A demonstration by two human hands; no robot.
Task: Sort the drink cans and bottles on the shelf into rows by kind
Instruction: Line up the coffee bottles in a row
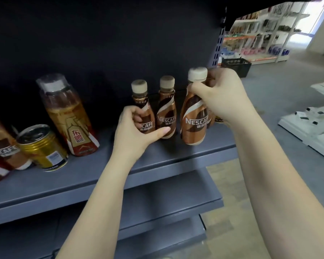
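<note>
Three brown coffee bottles with cream caps and white swirled labels are seen on the grey shelf (176,157), all to the right of the tall tea bottle (67,116). The nearest of them, the left coffee bottle (145,111), is grasped low on its body by the left hand (135,131). The middle coffee bottle (166,109) stands free just beside it. The right coffee bottle (194,113), tilted, is gripped at the neck by the right hand (223,98). A gold can (43,148) is placed left of the tea bottle.
</note>
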